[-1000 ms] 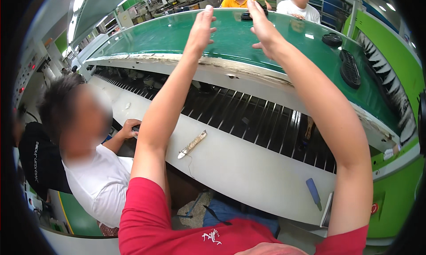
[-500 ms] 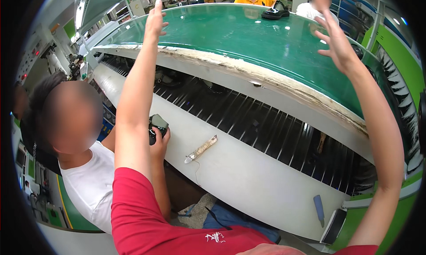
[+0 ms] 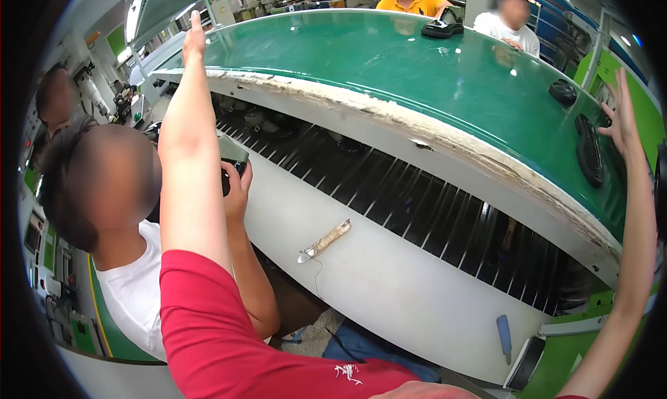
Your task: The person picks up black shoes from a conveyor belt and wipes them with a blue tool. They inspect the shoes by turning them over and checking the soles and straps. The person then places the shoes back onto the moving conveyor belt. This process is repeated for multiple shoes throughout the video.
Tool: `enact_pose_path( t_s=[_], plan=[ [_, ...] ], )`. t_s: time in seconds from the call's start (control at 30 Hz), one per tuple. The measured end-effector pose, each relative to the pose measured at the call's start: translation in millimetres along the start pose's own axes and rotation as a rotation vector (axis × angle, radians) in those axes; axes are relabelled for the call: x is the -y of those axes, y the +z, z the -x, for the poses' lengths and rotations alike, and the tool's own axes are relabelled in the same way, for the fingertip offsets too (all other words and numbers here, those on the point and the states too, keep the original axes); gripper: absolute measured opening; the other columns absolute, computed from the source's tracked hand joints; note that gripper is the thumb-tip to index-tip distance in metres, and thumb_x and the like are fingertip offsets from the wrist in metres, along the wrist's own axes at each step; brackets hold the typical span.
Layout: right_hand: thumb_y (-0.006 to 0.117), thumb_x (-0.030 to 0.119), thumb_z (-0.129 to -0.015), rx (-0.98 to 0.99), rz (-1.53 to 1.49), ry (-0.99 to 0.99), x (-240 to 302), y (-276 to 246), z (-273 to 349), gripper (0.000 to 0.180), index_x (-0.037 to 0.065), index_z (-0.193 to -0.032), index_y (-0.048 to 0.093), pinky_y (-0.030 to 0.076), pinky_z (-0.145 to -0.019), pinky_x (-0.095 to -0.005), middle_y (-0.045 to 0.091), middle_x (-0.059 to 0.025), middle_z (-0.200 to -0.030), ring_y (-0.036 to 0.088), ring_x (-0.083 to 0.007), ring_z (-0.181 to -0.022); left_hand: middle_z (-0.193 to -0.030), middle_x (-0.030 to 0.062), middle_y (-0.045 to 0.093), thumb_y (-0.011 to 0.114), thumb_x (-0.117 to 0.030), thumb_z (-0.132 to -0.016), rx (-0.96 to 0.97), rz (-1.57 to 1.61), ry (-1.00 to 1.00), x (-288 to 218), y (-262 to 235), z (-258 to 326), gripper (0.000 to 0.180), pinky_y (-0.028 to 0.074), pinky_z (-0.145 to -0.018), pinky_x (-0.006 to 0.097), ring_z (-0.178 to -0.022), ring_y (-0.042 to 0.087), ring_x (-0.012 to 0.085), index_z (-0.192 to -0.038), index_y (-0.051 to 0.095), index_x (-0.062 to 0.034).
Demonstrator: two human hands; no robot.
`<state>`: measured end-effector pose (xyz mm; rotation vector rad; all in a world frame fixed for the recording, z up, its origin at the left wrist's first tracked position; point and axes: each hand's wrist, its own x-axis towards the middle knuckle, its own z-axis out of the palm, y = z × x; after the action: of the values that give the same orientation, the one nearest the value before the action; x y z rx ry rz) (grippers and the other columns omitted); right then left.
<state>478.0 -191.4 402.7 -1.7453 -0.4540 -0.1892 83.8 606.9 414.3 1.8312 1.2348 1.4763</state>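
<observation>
My left hand [image 3: 194,36] is stretched far out to the left, fingers open, at the left edge of the green conveyor belt [image 3: 389,65]. It holds nothing. My right hand [image 3: 620,114] reaches out wide to the right, fingers spread, above the belt's right edge beside a black shoe sole [image 3: 590,149]. Both arms wear short red sleeves. A black shoe [image 3: 442,27] rides on the far side of the belt.
A person in a white shirt [image 3: 132,295] sits close at my left, holding a dark object [image 3: 231,164] under my arm. A small knife with a wrapped handle [image 3: 325,240] lies on the white ledge [image 3: 389,288]. Two people stand across the belt.
Both my hands have swung apart from the middle of the belt, the left far to the left, the right far to the right. The neighbour's hand with the dark object came into view.
</observation>
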Motion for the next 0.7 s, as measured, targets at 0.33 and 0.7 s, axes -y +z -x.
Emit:
enact_pose_path(
  t_s=[0.33, 0.7],
  plan=[
    [0.041, 0.092, -0.095, 0.096, -0.024, -0.027, -12.8, -19.1, 30.7, 0.108, 0.026, -0.177, 0.016, 0.023, -0.125, -0.0729, 0.025, -0.0201, -0.179, 0.035, -0.0438, -0.16, -0.136, 0.0242, 0.072, 0.06, -0.087, -0.088, 0.193, -0.128, 0.236, -35.7, 40.3, 38.0, 0.101, 0.051, -0.108, 0.047, -0.126, 0.069, 0.0349, -0.139, 0.071, -0.0005],
    [0.074, 0.038, -0.103, 0.438, 0.43, -0.628, -14.5, 48.2, 217.7, 0.038, 0.004, -0.12, 0.081, 0.053, -0.106, -0.0407, 0.071, -0.0154, -0.129, 0.07, -0.0325, -0.119, -0.103, 0.0127, 0.082, 0.082, -0.032, -0.1, 1.054, 0.563, 0.589, -213.0, 77.3, 433.3, 0.04, 0.066, -0.079, 0.034, -0.091, 0.08, 0.0195, -0.118, 0.078, 0.003]
  ],
)
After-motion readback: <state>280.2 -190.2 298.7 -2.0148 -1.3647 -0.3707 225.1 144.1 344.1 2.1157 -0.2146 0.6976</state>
